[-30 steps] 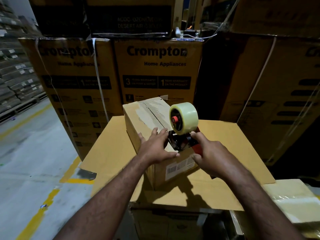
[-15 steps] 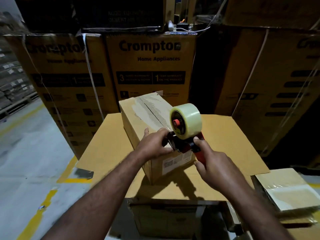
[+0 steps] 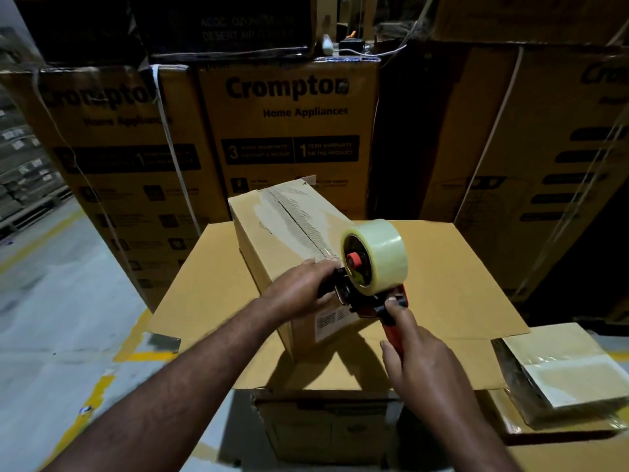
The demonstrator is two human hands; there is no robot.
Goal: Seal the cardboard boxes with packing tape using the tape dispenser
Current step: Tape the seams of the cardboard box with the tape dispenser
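A small brown cardboard box point(image 3: 269, 233) lies on a flat cardboard sheet point(image 3: 442, 267), its top seam showing torn old tape. At the box's near end sits a red tape dispenser point(image 3: 366, 294) carrying a roll of clear tape point(image 3: 377, 257). My right hand point(image 3: 418, 362) grips the dispenser's red handle, forefinger stretched toward its frame. My left hand point(image 3: 299, 294) rests on the near top edge of the box, fingers curled at the front of the dispenser; what they pinch is hidden.
Tall printed appliance cartons point(image 3: 289, 131) wall in the back and right. The sheet rests on another carton point(image 3: 326, 427). A flat plastic-wrapped packet point(image 3: 565, 369) lies at the right. Grey floor with yellow lines point(image 3: 51, 318) lies open at the left.
The dispenser has tilted back toward me, and my right hand has slid lower along its handle. My left hand has closed in on the dispenser's front.
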